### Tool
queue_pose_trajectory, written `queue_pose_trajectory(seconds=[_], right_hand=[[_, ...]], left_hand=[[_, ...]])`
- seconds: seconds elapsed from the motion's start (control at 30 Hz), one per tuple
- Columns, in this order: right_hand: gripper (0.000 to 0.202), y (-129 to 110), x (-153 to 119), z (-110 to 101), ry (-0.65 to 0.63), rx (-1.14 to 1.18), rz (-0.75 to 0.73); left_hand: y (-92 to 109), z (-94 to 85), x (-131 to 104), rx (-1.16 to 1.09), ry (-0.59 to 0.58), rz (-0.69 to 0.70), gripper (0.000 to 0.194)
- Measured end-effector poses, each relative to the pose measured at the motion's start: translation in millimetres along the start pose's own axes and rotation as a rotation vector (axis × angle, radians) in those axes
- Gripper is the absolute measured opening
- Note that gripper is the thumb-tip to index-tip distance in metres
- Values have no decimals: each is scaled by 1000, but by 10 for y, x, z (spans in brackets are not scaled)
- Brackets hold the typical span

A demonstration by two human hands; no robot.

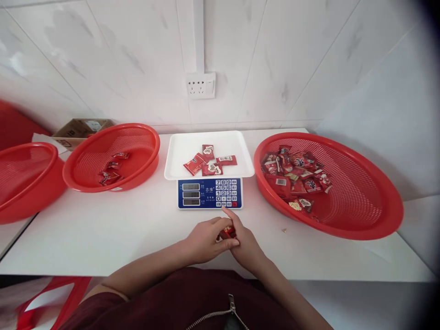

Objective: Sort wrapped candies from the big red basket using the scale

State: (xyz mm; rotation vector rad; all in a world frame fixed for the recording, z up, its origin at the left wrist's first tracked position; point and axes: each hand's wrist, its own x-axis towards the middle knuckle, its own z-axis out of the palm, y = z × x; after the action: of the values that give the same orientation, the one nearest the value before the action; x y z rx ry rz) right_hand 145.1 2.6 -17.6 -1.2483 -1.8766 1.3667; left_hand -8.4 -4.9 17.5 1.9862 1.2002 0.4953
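Note:
In front of the scale, my left hand (208, 240) and my right hand (248, 243) are closed together around a small red packet (227, 232). Fingers cover most of the packet, so its shape is partly hidden. Just beyond my hands stands the digital scale (210, 194), with a blue keypad panel and a white tray (175, 156). Several red packets (212, 168) with white labels and dark lettering lie on that tray, some overlapping.
At the right, a red mesh basket (371, 197) holds a heap of mixed packets (299, 172). The left basket (144, 156) holds several packets; another red basket (20, 183) is farther left. A cardboard box (74, 130) sits behind them. A tiny scrap (283, 230) lies on the white table (144, 233).

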Motion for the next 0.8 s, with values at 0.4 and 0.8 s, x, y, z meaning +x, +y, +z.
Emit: queue_pose_trajectory(seconds=[0.4, 0.8], right_hand=[[50, 243, -150, -2, -44, 156, 49], [33, 423, -80, 121, -35, 102, 42]], left_hand=[[-112, 66, -21, -185, 32, -161, 11], [-280, -1035, 757, 364, 603, 0, 24]])
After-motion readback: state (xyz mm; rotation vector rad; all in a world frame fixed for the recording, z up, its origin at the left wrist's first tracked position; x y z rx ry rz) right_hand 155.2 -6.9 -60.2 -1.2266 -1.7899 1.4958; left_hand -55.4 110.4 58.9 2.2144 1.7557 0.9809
